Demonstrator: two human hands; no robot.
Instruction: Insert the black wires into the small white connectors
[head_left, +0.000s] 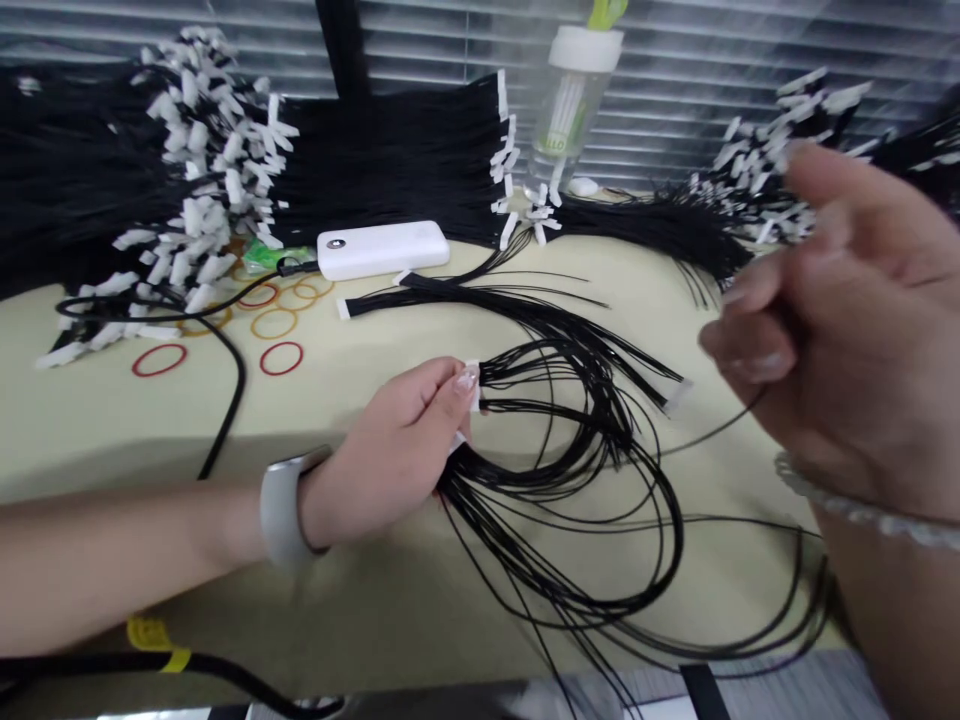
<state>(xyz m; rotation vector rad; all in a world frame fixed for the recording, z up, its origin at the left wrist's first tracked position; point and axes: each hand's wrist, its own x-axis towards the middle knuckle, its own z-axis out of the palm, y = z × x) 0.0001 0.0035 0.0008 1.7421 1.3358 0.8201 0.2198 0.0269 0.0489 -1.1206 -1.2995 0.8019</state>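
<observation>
My left hand (397,430), with a grey watch band at the wrist, is closed on a looped bundle of thin black wires (570,480). White connectors (473,385) stick out between its thumb and fingers. Loose wire ends trail to the right and over the front table edge. My right hand (862,310) is raised at the right, blurred, with its fingers curled in. A single black wire (705,437) runs from the bundle up to those fingers; its end is hidden by the hand. Just behind the bundle lie more black wires with white connectors (344,309).
Large stacks of black wires (390,150) with white connectors line the back. A white power bank (382,250) with a black cable lies before them, near red and yellow rubber bands (281,358). A clear bottle (570,110) stands by the blinds. A thick black cable (225,668) crosses the front left.
</observation>
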